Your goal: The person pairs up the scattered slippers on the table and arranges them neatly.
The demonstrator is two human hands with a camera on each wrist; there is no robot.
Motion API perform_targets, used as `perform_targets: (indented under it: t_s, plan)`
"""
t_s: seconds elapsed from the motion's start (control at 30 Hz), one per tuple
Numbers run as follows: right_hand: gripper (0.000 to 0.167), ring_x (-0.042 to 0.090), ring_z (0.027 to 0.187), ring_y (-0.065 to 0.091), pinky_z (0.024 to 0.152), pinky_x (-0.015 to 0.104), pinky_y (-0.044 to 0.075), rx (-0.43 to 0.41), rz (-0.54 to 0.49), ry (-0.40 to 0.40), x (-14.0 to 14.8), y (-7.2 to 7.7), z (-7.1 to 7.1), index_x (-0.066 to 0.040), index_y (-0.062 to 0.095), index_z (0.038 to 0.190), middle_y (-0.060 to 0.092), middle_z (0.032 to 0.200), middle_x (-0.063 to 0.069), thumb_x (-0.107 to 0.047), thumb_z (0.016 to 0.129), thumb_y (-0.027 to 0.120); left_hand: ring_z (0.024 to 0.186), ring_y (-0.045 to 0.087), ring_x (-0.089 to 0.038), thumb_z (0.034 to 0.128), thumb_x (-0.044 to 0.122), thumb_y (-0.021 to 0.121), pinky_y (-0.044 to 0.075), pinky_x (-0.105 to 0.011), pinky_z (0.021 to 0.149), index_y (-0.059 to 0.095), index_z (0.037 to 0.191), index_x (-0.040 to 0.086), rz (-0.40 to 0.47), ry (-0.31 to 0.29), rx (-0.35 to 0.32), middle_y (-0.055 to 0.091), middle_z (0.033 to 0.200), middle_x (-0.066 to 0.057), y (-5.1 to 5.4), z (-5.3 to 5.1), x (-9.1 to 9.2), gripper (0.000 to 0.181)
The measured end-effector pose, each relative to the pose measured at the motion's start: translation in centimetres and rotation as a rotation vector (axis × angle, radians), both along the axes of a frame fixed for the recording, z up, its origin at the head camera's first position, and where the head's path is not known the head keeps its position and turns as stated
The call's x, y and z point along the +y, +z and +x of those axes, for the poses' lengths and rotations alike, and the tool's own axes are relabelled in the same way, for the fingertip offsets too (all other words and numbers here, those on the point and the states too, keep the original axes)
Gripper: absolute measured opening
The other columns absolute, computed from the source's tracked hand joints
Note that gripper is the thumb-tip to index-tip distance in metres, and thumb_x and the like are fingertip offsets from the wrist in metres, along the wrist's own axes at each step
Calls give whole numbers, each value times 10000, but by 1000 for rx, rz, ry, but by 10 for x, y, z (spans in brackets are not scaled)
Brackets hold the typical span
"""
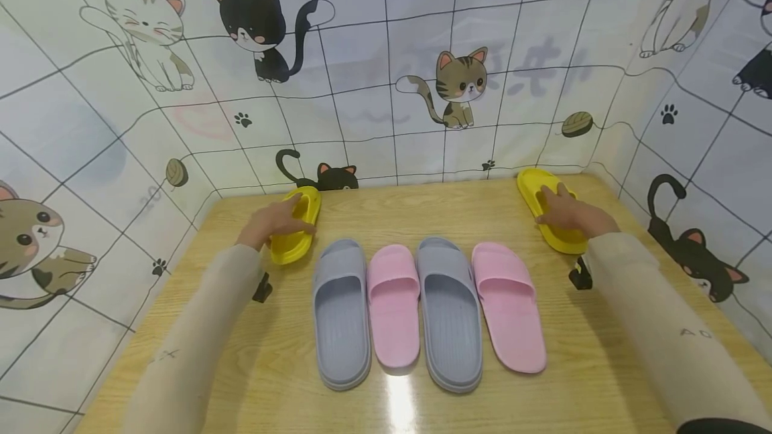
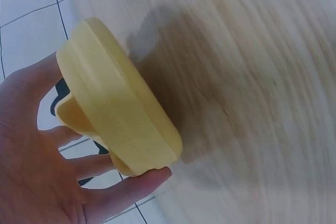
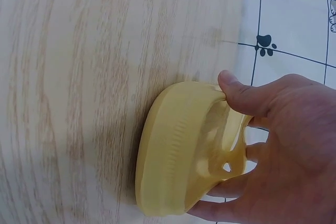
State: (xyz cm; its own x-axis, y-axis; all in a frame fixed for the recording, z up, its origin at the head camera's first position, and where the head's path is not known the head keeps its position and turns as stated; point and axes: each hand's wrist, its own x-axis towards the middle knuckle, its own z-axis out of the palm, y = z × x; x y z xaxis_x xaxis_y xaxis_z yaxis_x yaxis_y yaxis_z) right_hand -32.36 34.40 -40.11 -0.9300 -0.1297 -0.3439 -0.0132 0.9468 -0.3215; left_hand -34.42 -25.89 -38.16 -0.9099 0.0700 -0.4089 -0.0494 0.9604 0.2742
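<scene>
Between left fingers and right fingers, head view: grey slippers and pink slippers alternate in a row on the worktop. Each set of fingers grips a yellow clog: left clog, right clog, both right under the fingers, outboard of the row. Clogs' long axes slant, far ends leaning inward. Nearest slipper to left fingers is a grey; to right fingers, a pink.

Left wrist view: clog held between thumb and fingers, shadow alongside; can't tell if it touches the worktop.

Right wrist view: thumb on clog's rim, fingers opposite, base facing worktop; contact unclear.
</scene>
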Motion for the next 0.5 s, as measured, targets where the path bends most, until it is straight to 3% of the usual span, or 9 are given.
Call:
perform_targets:
  t_s: [0.23, 0.5]
  plan:
    - [899, 701, 1413, 100, 1131, 811, 202, 5, -7, 5, 0, 1, 0, 114, 12, 1581, -84, 1550, 489, -289, 1029, 597, 1147, 600, -420, 901, 605, 648, 638, -422, 709, 60, 1679, 218, -5, -37, -4, 249, 1659, -301, 5, -2, 15, 1049]
    - [887, 710, 1434, 27, 1126, 822, 152, -12, -25, -17, 1, -2, -3, 95, -5, 1593, -143, 1570, 474, -271, 1038, 582, 1233, 570, -426, 884, 571, 667, 632, -434, 712, 66, 1680, 214, 26, -47, -15, 210, 1700, -232, 7, -5, 31, 1059]
